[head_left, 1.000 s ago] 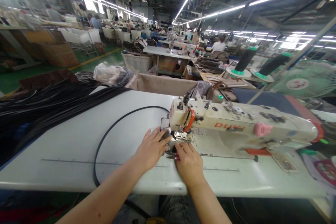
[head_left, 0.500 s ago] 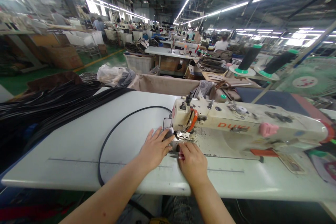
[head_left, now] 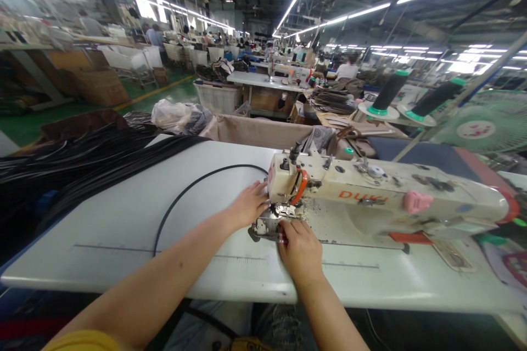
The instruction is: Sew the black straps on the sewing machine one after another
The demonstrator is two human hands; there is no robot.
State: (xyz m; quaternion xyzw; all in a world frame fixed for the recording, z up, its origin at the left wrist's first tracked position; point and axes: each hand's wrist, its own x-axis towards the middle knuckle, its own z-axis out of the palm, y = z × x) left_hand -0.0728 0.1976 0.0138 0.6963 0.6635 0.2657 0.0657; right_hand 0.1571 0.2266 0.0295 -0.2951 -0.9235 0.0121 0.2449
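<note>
At the left side of the sewing machine's (head_left: 349, 192) head, my left hand (head_left: 248, 205) reaches forward with its fingers stretched out. Its fingertips lie close to the machine head and are partly hidden. My right hand (head_left: 302, 244) rests at the front of the metal needle plate (head_left: 265, 226), its fingers curled and pressed together beside a small reddish part. What they hold is hidden. Just beyond them sits the presser foot (head_left: 283, 209). A thin black strip (head_left: 181, 196) curves over the white table (head_left: 123, 219), its far end passing behind the machine head.
A heap of long black strips (head_left: 102, 175) covers the table's left end. Behind the table stands a beige fabric-lined bin (head_left: 255, 130). Black thread cones (head_left: 389, 93) and a green fan (head_left: 477, 129) are at the right. Co-workers sit farther back.
My left hand has moved forward from the needle plate to the side of the machine head, uncovering the plate. The black strip's loop has shifted slightly. My right hand stays nearly in place.
</note>
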